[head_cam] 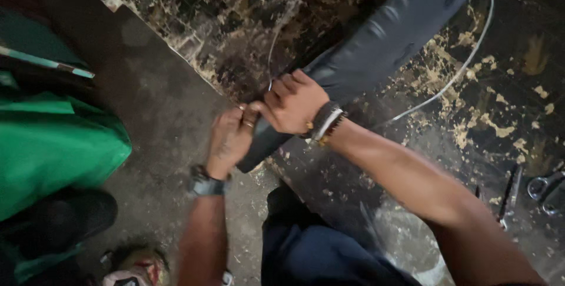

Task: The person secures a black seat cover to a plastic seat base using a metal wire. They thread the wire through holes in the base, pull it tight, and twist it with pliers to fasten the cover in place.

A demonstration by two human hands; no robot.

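Note:
A long dark rubber tube lies slantwise over a worn, paint-flecked board. My right hand is closed around its lower end, with beaded bracelets at the wrist. My left hand, ringed and with a wristwatch, grips the same end from the left, fingers touching the right hand. A thin pale wire curves from the tube's upper part down past my right forearm; another strand runs up from my hands.
Green fabric fills the left side above a dark shoe. Metal wrenches and a slim tool lie at the right edge. My dark trousers are below, on grimy concrete floor.

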